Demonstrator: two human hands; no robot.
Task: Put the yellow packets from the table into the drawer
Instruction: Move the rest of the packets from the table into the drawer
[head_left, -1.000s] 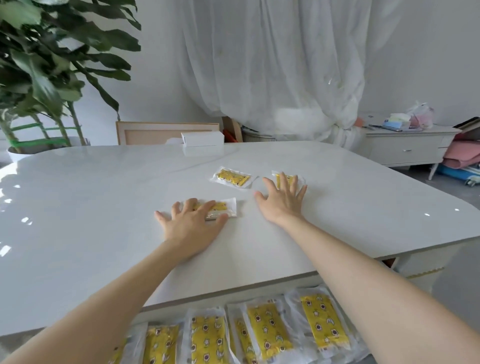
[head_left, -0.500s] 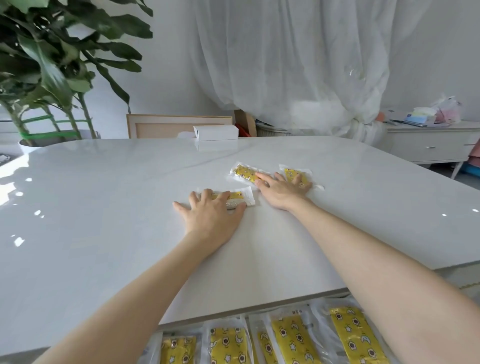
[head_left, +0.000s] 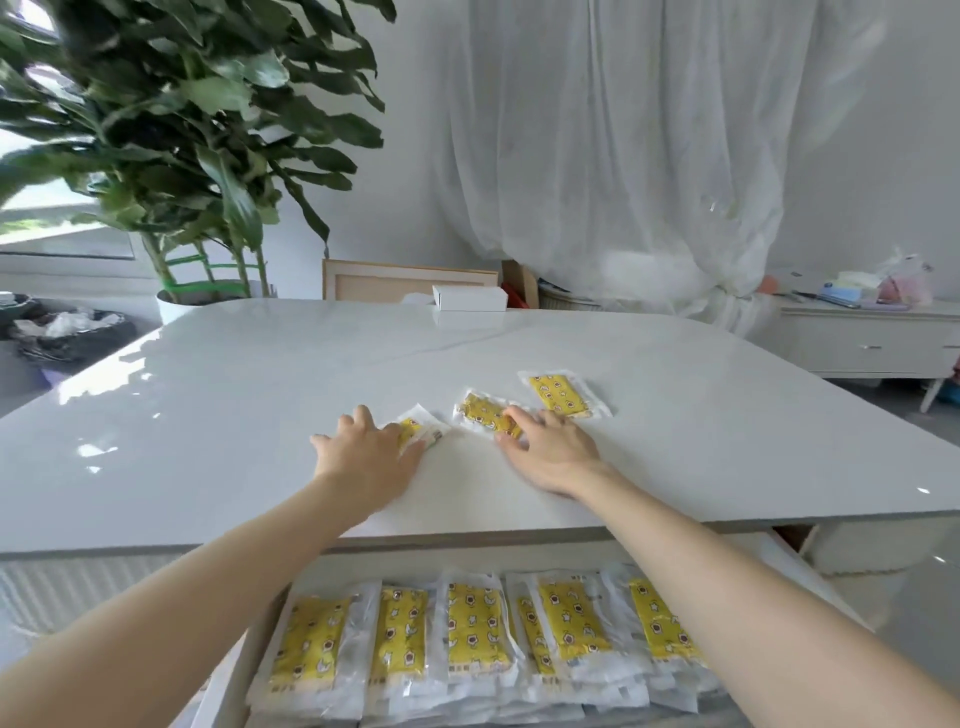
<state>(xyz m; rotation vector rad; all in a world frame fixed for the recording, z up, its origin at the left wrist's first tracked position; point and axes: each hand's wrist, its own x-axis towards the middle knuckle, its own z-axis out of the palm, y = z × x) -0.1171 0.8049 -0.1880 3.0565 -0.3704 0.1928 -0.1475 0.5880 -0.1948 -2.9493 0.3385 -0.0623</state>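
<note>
Three yellow packets (head_left: 563, 395) lie flat on the table (head_left: 260, 374); more fill the open drawer (head_left: 236, 670).

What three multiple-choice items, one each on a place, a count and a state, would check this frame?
1. Where does the white box sit?
A. at the far edge of the table
B. on the floor
C. on a chair

2. How many yellow packets lie on the tabletop?
A. two
B. three
C. five

3. What state is the drawer in?
A. shut
B. open and bare
C. open, with a row of packets inside

Key:
1 A: the box stands on the tabletop by its far rim.
2 B: one packet is partly under the left hand, one is touched by the right hand, and one lies free.
3 C: the drawer is pulled out below the table's near edge, and packets show inside it.
</note>
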